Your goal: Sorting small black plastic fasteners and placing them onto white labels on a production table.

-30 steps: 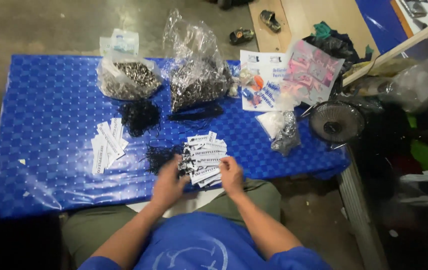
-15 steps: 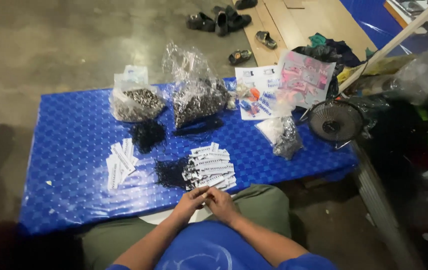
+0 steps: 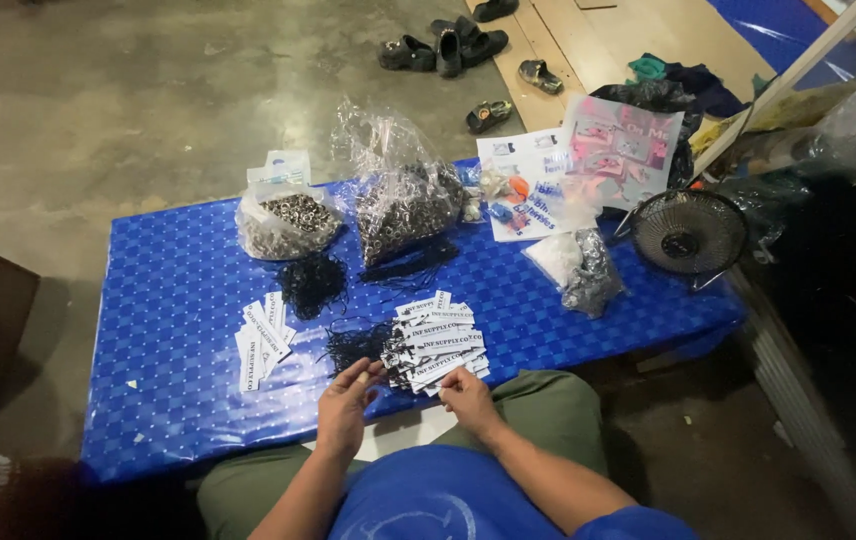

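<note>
A low table with a blue woven-pattern cover [image 3: 178,300] stands in front of me. My left hand [image 3: 346,405] rests at its near edge, fingers curled beside a tangle of black strings [image 3: 353,345]. My right hand [image 3: 466,392] touches the near edge of a heap of white paper tags [image 3: 436,340], fingers pinched at one tag. A smaller fan of white tags [image 3: 260,338] lies to the left. Whether the left fingers grip a string is too small to tell.
At the table's back stand two clear plastic bags of small metal rings [image 3: 286,222] [image 3: 403,205], another black string bunch [image 3: 311,280], printed packets [image 3: 533,190] and a small bag [image 3: 583,265]. A small black fan [image 3: 688,232] sits at the right corner. Shoes [image 3: 448,45] lie on the concrete floor.
My hands came together at the table's near edge, then parted; the right one now reaches up to the tag heap. The view has tilted up, showing more floor.
</note>
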